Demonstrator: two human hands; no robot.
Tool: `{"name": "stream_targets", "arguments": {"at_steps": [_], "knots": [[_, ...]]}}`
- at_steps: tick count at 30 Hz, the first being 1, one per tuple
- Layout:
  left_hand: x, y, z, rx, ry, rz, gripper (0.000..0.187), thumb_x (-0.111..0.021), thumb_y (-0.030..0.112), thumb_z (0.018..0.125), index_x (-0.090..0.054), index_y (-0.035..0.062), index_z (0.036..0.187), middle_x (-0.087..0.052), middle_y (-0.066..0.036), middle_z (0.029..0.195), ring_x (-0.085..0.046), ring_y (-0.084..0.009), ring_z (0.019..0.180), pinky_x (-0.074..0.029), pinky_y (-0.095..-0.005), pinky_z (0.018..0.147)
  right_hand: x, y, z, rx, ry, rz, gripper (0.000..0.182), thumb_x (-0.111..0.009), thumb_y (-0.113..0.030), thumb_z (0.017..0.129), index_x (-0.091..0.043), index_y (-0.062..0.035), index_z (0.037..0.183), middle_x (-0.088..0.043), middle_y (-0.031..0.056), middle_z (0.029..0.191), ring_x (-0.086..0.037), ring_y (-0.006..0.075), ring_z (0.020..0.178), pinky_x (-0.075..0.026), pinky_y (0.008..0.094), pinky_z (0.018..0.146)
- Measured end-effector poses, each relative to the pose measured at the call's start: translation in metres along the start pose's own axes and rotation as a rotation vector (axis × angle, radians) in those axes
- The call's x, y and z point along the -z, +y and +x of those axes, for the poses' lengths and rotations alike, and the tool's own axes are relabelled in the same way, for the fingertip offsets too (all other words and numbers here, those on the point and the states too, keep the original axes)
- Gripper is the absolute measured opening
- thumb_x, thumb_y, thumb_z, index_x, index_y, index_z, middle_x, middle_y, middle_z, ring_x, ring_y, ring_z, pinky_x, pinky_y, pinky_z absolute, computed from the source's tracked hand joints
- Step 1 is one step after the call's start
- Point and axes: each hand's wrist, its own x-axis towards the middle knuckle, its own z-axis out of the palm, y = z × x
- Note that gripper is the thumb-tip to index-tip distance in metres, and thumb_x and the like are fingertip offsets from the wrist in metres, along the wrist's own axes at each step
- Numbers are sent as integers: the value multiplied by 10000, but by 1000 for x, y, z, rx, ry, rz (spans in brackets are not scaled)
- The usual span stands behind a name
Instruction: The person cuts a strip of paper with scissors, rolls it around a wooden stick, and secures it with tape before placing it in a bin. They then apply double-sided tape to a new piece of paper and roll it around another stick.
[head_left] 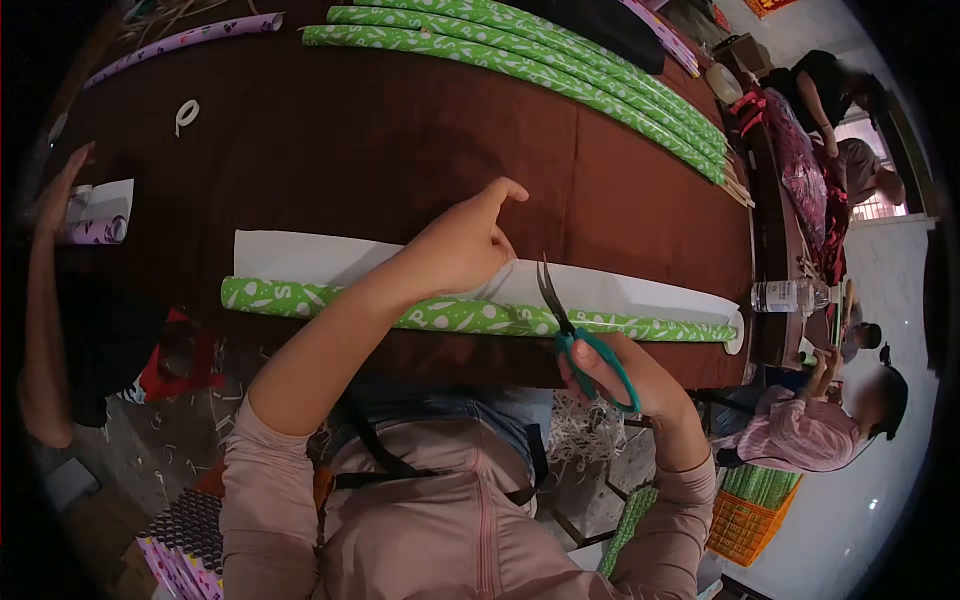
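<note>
A green patterned roll (460, 316) lies along the near edge of the brown table, with a strip of its white underside (310, 255) unrolled behind it. My left hand (460, 245) is over the white strip near its middle, index finger stretched out and the other fingers curled; whether a small thing is between thumb and fingers cannot be made out. In my right hand (600, 365) are teal-handled scissors (610, 372), their blades slightly apart and pointing away over the roll. The right hand is at the near side of the roll.
Several green rolls (520, 70) lie at the back. A tape ring (186, 116) is at the back left. A co-worker's arm (50, 300) reaches to a purple roll (100, 230) at the left. A plastic bottle (785, 296) and other people are at the right.
</note>
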Motion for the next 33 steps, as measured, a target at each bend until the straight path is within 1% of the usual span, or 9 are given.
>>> {"name": "stream_targets", "arguments": {"at_steps": [3, 10, 13, 15, 21, 23, 26, 29, 33], "knots": [[0, -2, -2, -77, -2, 17, 434, -563, -10, 909, -442, 63, 1319, -689, -124, 892, -620, -132, 844, -476, -283, 755, 14, -1, -18, -22, 28, 124, 648, -418, -661, 948, -605, -51, 833, -580, 32, 662, -580, 117, 579, -395, 245, 467], [2, -2, 4, -57, -93, -10, 303, -506, 24, 944, -537, 45, 1244, -685, -112, 933, -613, -127, 860, -466, -287, 767, 12, 20, -15, 372, 434, 213, 556, -304, -545, 1017, -565, -60, 943, -685, 95, 923, -588, 101, 708, -411, 211, 471], [3, 5, 4, 7, -31, -101, 279, -458, 73, 969, -556, 44, 1228, -690, -109, 969, -623, -139, 874, -474, -297, 790, 6, 30, -6, 352, 525, 350, 543, -317, -551, 1009, -556, -74, 912, -692, 128, 926, -587, 110, 692, -421, 226, 473], [2, 14, 1, -11, 204, -85, 281, -423, 103, 981, -570, 39, 1212, -692, -112, 996, -632, -152, 901, -481, -303, 819, 6, 35, -2, 316, 540, 816, 535, -335, -578, 990, -549, -101, 878, -697, 156, 918, -601, 136, 682, -421, 233, 469], [7, 9, 6, -380, 385, -454, 254, -495, 124, 993, -569, -10, 1195, -651, -136, 1117, -637, -190, 997, -492, -316, 926, 9, 39, -2, 249, 578, 959, 537, -385, -641, 937, -543, -136, 840, -705, 166, 902, -617, 193, 676, -453, 304, 527], [3, 16, 6, -444, 380, -403, 264, -523, 96, 976, -567, 4, 1219, -650, -127, 1118, -633, -181, 1001, -495, -308, 923, 11, 41, -2, 228, 555, 987, 522, -386, -640, 936, -537, -151, 832, -707, 146, 879, -618, 197, 673, -449, 309, 530], [-29, 22, 8, -360, 60, 352, 439, -668, 138, 882, -543, 58, 1294, -645, -148, 1165, -624, -249, 1075, -493, -364, 921, 12, 44, -2, 216, 544, 986, 524, -378, -648, 935, -529, -158, 824, -705, 136, 863, -619, 196, 673, -441, 308, 517], [-69, 39, 21, -222, -82, 614, 675, -743, 150, 773, -451, 86, 1378, -624, -210, 1198, -590, -332, 1152, -476, -376, 934, 12, 43, -2, 209, 540, 974, 539, -367, -659, 934, -520, -157, 812, -700, 131, 850, -618, 190, 668, -424, 298, 492], [-76, 27, 58, -181, -182, 523, 720, -716, 42, 741, -418, 100, 1394, -686, -191, 1042, -669, -339, 971, -503, -394, 839, 11, 38, -14, 229, 485, 893, 556, -355, -616, 966, -535, -112, 817, -677, 117, 809, -604, 156, 649, -403, 267, 471]]}}
